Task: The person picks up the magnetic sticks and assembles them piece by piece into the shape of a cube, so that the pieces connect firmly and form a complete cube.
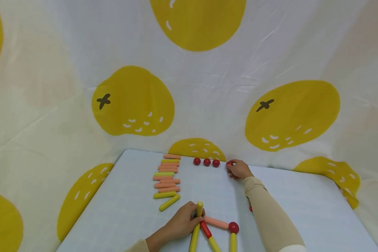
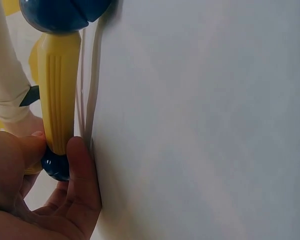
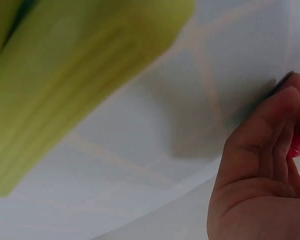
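My left hand [image 1: 184, 221] grips a joint of a stick-and-ball frame, where yellow, red and pink rods meet. Up close in the left wrist view, thumb and finger pinch the end of a yellow rod [image 2: 60, 95] at a small dark blue ball [image 2: 56, 166]; a larger blue ball [image 2: 60, 12] caps its other end. A pink rod [image 1: 216, 223] runs from the joint to a red corner ball [image 1: 233, 228]. At the table's far edge, my right hand [image 1: 239, 170] pinches a red ball [image 3: 298, 143], mostly hidden by the fingers in the right wrist view.
Three red balls [image 1: 207, 162] sit in a row left of my right hand. A column of pink and yellow rods [image 1: 167, 185] lies on the left of the white table [image 1: 113, 210]. Behind hangs a cloth printed with yellow fruit [image 1: 133, 101]. Small pieces partly show beneath my right forearm.
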Motion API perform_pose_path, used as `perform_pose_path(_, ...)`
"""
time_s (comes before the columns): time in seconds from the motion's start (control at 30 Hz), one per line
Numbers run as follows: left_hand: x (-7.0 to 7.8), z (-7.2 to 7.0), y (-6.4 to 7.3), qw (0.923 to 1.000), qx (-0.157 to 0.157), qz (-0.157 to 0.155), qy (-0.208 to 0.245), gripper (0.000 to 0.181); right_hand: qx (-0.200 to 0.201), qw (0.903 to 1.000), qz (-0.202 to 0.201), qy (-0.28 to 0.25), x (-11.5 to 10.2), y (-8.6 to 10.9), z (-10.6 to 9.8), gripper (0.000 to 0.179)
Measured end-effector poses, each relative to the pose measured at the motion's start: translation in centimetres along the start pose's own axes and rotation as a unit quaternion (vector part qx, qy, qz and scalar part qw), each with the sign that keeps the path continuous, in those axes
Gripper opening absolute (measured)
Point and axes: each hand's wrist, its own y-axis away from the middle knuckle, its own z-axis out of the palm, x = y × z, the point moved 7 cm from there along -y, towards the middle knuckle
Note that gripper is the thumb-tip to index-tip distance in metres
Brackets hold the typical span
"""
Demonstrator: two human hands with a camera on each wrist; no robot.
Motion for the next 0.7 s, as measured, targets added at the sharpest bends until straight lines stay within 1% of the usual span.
perform_pose_path(0.07, 0.2, 0.0, 0.0, 1.0000, 0.001, 0.003, -0.002, 0.003, 0.012, 0.9998, -0.013, 0.010, -0.3, 0.4, -0.3, 0.035)
perform_pose_path(0.13, 0.4, 0.0, 0.1, 1.0000, 0.001, 0.005, -0.003, 0.003, 0.019, 0.9992, -0.029, 0.021, -0.6, 0.9, -0.5, 0.033)
perform_pose_path(0.17, 0.5, 0.0, 0.1, 1.0000, 0.001, 0.005, -0.001, 0.003, 0.022, 0.9991, -0.032, 0.018, -0.7, 1.2, -0.6, 0.034)
perform_pose_path(0.23, 0.5, 0.1, 0.2, 1.0000, -0.002, 0.003, 0.001, 0.003, 0.019, 0.9991, -0.038, 0.004, -1.0, 1.9, -0.6, 0.038)
perform_pose_path(0.3, 0.6, 0.0, 0.4, 1.0000, -0.005, 0.003, 0.001, 0.003, 0.010, 0.9986, -0.048, -0.020, -1.4, 2.7, -0.5, 0.045)
perform_pose_path(0.4, 0.7, -0.2, 0.3, 1.0000, -0.004, -0.001, -0.002, 0.004, -0.009, 0.9956, -0.072, -0.059, -2.6, 4.4, -0.4, 0.053)
perform_pose_path(0.5, 0.6, -0.3, 0.2, 0.9999, -0.004, -0.010, -0.005, 0.004, -0.025, 0.9920, -0.107, -0.062, -4.1, 6.9, -0.2, 0.055)
perform_pose_path(0.57, 0.5, -0.3, 0.0, 0.9998, -0.004, -0.016, -0.010, 0.004, -0.039, 0.9894, -0.130, -0.052, -5.1, 9.1, 0.2, 0.053)
perform_pose_path(0.63, 0.4, -0.1, 0.0, 0.9996, -0.007, -0.025, -0.009, 0.004, -0.060, 0.9851, -0.158, -0.034, -6.1, 11.6, 1.0, 0.051)
perform_pose_path(0.7, 0.3, 0.0, 0.0, 0.9995, -0.010, -0.029, -0.009, 0.004, -0.089, 0.9786, -0.184, -0.026, -7.0, 14.0, 2.0, 0.047)
